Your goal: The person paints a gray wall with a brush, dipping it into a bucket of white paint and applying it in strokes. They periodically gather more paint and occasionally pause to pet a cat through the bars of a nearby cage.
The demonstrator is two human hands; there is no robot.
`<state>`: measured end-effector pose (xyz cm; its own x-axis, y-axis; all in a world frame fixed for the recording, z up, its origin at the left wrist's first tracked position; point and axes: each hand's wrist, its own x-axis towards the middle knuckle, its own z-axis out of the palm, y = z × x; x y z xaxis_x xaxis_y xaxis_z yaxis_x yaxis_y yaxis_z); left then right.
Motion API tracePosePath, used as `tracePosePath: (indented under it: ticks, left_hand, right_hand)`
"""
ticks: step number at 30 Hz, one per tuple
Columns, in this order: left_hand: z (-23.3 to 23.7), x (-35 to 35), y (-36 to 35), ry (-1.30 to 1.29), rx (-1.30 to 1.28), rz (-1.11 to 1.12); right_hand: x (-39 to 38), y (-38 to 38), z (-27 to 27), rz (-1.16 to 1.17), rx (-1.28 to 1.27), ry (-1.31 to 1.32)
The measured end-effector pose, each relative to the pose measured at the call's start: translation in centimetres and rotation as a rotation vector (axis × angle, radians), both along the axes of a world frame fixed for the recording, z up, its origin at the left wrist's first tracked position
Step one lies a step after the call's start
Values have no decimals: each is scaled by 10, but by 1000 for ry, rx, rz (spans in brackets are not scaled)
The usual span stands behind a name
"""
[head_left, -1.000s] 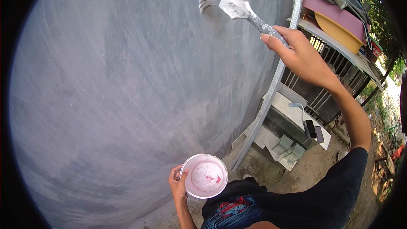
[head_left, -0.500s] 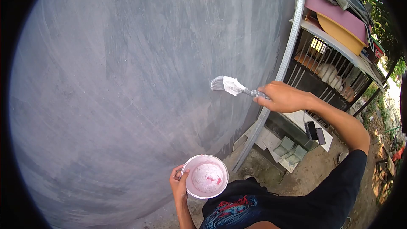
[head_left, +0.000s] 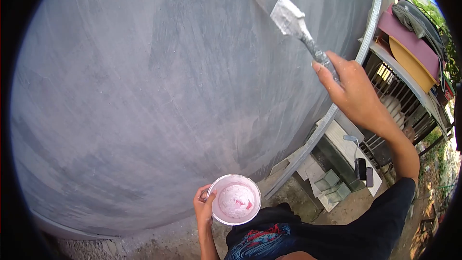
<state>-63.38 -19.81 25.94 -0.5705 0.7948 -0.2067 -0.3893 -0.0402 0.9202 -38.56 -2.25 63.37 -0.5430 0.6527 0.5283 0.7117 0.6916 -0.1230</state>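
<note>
A large grey wall (head_left: 144,96) with streaky paint fills the left and middle of the view. My right hand (head_left: 353,86) grips the handle of a paint brush (head_left: 288,17), its whitish bristles pointing up and left at the upper part of the wall. Whether the bristle tips touch the surface is hard to tell. Low in the view, my left hand (head_left: 204,207) holds a round white bucket (head_left: 236,200) by its rim, with pale pink-white paint inside and some brighter pink spots.
A metal strip (head_left: 332,110) runs along the wall's right edge. Beyond it stand a barred cage (head_left: 399,101) with a pale animal inside, pink and yellow basins (head_left: 411,65) on top, glass blocks (head_left: 332,185) and two phones (head_left: 365,173) on a ledge.
My right hand has raised the brush higher up the wall, and the bristles now point more upward. My left hand and the bucket have hardly moved. The view has shifted slightly left.
</note>
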Motion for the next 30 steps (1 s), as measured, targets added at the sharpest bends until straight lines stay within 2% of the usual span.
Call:
tracePosePath:
  ticks: [2,3,6,8,9,10,11,12,14,17,18,20,22,23,25,29,30]
  left_hand:
    - [2,6,-5,7,-17,74]
    - [3,10,-7,34,-28,99]
    - [10,26,-6,92,-73,240]
    - [14,40,-3,153,-121,351]
    - [11,52,-3,165,-156,423]
    - [17,62,-2,240,-201,473]
    - [19,74,-3,314,-251,509]
    - [16,86,1,292,-283,623]
    - [5,107,12,360,-352,755]
    - [7,121,19,345,-418,948]
    - [5,130,22,351,-436,1016]
    - [9,154,28,341,-486,1115]
    - [17,182,35,332,-526,1202]
    - [42,165,31,312,-535,1264]
    - [49,199,16,320,-543,1336]
    - [62,241,-7,361,-587,1435]
    - [83,236,1,363,-627,1452]
  right_hand:
    - [2,15,-47,57,-132,-257]
    - [4,18,-71,45,-314,-316]
    - [35,44,-142,225,-623,-458]
    - [46,66,-172,285,-875,-457]
    - [55,86,-205,350,-906,-456]
    - [56,94,-211,368,-960,-421]
    - [71,111,-252,493,-854,-292]
    - [59,116,-241,477,-1118,-307]
    - [45,129,-255,505,-1401,-144]
    - [12,134,-251,604,-1566,-167]
    - [7,137,-257,635,-1580,-206]
    - [2,140,-273,852,-1551,-320]
    - [3,141,-279,936,-1479,-445]
    - [-28,136,-263,1039,-1452,-557]
    - [-13,119,-260,1186,-1377,-695]
    - [-6,93,-261,1311,-1323,-775]
    - [-18,97,-246,1337,-1337,-731]
